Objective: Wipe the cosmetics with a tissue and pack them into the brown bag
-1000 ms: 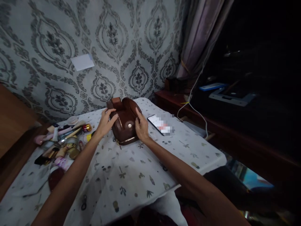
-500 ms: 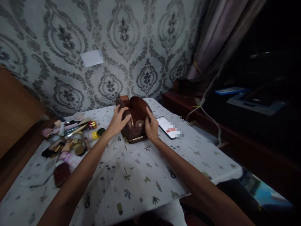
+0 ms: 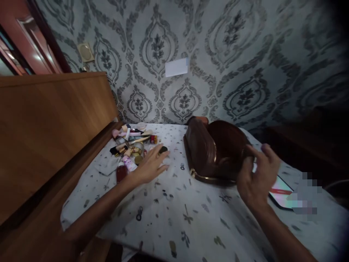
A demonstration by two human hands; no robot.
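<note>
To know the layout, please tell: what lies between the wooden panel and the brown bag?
The head view shows cosmetics, then the left hand, and patterned tablecloth.

Dim, cool light darkens to near-black at far right; the phone (image 3: 280, 193) glows, partly pixelated. The left hand (image 3: 151, 165) looks slightly blurred.

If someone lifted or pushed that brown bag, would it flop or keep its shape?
The brown bag would probably keep most of its shape, since its walls stand up around the open mouth. Its smooth, faintly shiny surface might feel slippery. Pushed, it would likely slide rather than roll, given its broad base.
</note>
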